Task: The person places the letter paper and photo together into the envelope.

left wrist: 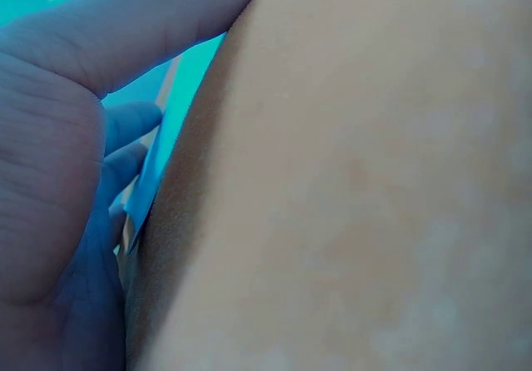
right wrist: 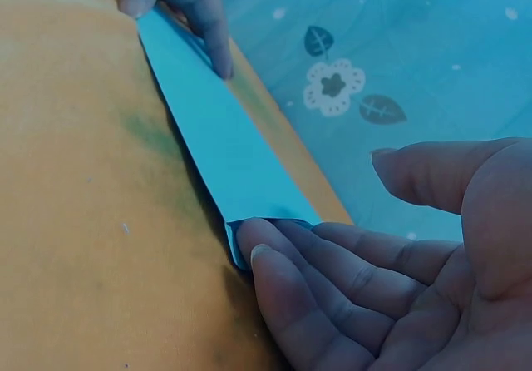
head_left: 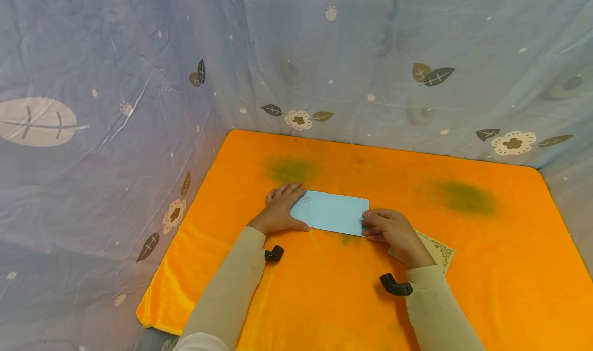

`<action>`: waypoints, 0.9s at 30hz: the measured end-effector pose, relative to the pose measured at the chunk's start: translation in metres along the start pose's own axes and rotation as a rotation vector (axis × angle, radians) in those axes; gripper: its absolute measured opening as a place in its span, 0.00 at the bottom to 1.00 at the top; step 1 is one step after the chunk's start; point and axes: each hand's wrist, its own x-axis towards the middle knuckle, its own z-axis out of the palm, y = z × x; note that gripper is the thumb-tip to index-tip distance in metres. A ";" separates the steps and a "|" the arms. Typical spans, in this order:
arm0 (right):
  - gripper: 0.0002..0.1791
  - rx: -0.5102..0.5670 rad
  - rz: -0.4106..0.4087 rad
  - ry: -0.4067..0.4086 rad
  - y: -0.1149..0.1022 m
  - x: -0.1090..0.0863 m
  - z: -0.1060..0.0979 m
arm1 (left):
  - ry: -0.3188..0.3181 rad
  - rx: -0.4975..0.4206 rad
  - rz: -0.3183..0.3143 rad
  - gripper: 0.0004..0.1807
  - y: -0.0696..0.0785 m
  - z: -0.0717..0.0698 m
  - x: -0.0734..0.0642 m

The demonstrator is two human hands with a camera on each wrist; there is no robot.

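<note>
A light blue paper envelope (head_left: 331,212), with small print near its left end, lies lengthwise across the table. My left hand (head_left: 277,210) holds that end, thumb along the near edge and fingers over by the far edge. In the left wrist view a strip of the envelope (left wrist: 170,130) shows between thumb and fingers. At the opposite end my right hand (head_left: 391,233) has fingertips in the envelope's open mouth, as the right wrist view shows, while the thumb (right wrist: 432,175) stands away from the paper. Partly hidden under the right wrist is a beige card (head_left: 437,250) with a cut-out-like pattern.
An orange velvety cloth (head_left: 324,289) covers the table and bears dark greenish patches. Grey-blue curtains (head_left: 347,57) printed with flowers and leaves hang close along the back and sides. Black curved pieces (head_left: 395,285) stick out from both sleeve cuffs.
</note>
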 end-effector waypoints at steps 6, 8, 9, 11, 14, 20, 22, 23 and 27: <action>0.29 -0.003 -0.008 -0.008 0.000 -0.001 -0.001 | 0.003 0.005 0.002 0.63 0.000 0.000 0.000; 0.29 -0.002 -0.010 -0.011 0.000 -0.002 -0.001 | 0.004 0.005 0.002 0.63 -0.001 0.001 0.000; 0.30 0.001 -0.009 -0.011 0.000 -0.002 -0.001 | 0.005 0.005 0.002 0.63 -0.001 0.001 0.000; 0.30 0.005 -0.006 -0.011 0.001 -0.003 -0.002 | 0.005 0.005 0.001 0.63 -0.001 0.001 0.000; 0.29 0.000 -0.004 -0.007 0.001 -0.004 -0.003 | 0.006 -0.001 0.004 0.63 -0.003 0.002 0.001; 0.30 -0.032 -0.010 0.012 0.000 -0.007 -0.009 | 0.008 -0.006 0.013 0.63 -0.004 0.002 0.001; 0.30 -0.042 -0.014 0.014 0.000 -0.009 -0.011 | 0.007 -0.010 0.015 0.63 -0.004 0.002 0.001; 0.30 -0.046 -0.019 0.017 -0.001 -0.009 -0.012 | 0.005 -0.014 0.016 0.63 -0.004 0.002 0.001; 0.33 -0.075 -0.034 0.027 -0.001 -0.012 -0.017 | 0.001 -0.026 0.018 0.63 -0.004 0.001 0.001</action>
